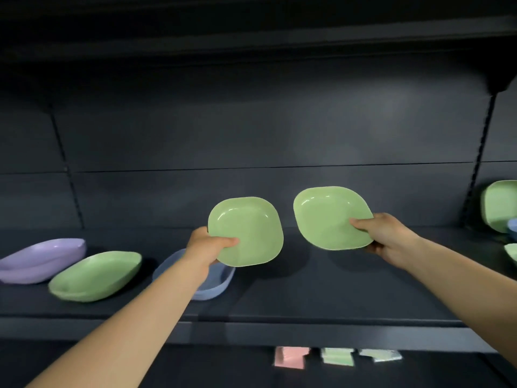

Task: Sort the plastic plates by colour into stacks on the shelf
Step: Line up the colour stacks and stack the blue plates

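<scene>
Holding two green plates: left hand (208,249) fingers clamped on one light, stiff, slippery rim (246,231), right hand (384,236) likewise (330,217).

The scene is dim, the dark shelf (321,289) and its back panel (251,130) swallowing most of the light, with a faint brighter patch on the panel up and to the right of centre. Soft shadows lie under the two held green plates (246,231) (331,217), whose glossy faces carry thin pale highlights along the inner rims (light seemingly from above). Wide-angle distortion bends the shelf edges outward, and the purple plates (42,260) at far left and the coloured tags (335,357) below look smeared and out of focus.
</scene>
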Demonstrator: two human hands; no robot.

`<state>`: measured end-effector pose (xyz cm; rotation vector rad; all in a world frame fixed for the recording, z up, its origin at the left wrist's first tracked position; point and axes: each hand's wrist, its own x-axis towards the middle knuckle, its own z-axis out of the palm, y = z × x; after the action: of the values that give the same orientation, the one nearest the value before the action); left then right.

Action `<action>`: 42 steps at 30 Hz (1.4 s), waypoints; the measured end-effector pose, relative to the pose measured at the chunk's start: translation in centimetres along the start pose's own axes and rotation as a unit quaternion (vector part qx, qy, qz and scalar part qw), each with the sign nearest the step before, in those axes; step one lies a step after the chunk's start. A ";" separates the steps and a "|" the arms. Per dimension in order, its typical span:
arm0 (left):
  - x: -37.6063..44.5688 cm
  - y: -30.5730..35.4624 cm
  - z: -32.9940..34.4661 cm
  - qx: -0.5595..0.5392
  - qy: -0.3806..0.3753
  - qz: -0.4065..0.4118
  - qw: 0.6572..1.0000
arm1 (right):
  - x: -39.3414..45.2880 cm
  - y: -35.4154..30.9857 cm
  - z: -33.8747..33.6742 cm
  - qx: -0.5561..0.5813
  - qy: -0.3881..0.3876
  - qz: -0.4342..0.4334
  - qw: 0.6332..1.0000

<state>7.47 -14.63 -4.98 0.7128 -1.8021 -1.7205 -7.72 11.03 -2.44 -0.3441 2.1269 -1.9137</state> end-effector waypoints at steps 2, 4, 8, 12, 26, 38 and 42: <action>-0.1 -0.2 -2.7 -0.009 0.007 0.004 1.000 | -0.7 0.1 2.8 -0.004 0.011 0.006 1.000; -0.3 -0.4 -5.2 -0.008 0.018 0.011 1.000 | -1.4 0.1 5.3 -0.007 0.004 0.020 1.000; -0.4 -0.1 -9.5 0.003 0.034 0.033 0.999 | -2.1 -0.2 9.4 -0.002 -0.038 0.026 0.999; 0.2 0.4 -12.8 -0.018 0.050 0.030 0.998 | -2.1 -1.1 12.5 0.004 -0.076 0.013 0.997; 3.2 -0.8 -23.8 0.038 0.115 -0.048 0.991 | -1.3 -2.2 23.4 -0.076 -0.183 -0.006 0.980; 8.3 -3.3 -30.0 0.281 -0.053 0.032 0.958 | -3.6 -1.5 34.0 -0.042 -0.071 0.024 0.996; 9.1 -3.9 -30.4 0.295 -0.088 0.046 0.950 | -5.2 -0.9 35.8 -0.045 -0.015 0.035 0.998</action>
<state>22.29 -42.81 -7.58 0.7008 -2.4716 -1.2087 9.55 -20.70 -4.88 -0.3112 2.1797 -1.7684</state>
